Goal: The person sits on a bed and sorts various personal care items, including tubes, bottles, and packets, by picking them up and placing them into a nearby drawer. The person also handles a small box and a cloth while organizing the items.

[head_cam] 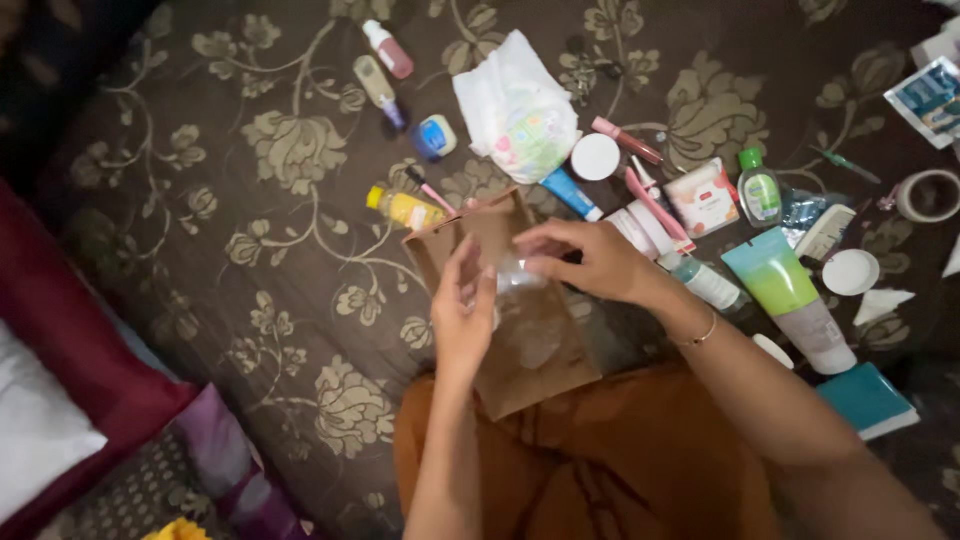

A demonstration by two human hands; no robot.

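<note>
A brown paper bag (530, 350) lies flat in front of me on a dark floral bedspread (250, 200). My left hand (462, 310) and my right hand (590, 262) meet over the bag. Between their fingers is a small clear plastic piece (520, 275), blurred, held by both hands. A thin bracelet (698, 335) circles my right wrist. My orange-clad lap (600, 470) is below the bag.
Toiletries lie scattered beyond the bag: a yellow bottle (405, 208), a white crumpled pack (517, 110), a round white lid (595, 157), a green-and-white tube (790, 295), a clear green-capped bottle (760, 190), a tape roll (928, 195), a teal book (868, 400). A red pillow (70, 330) lies left.
</note>
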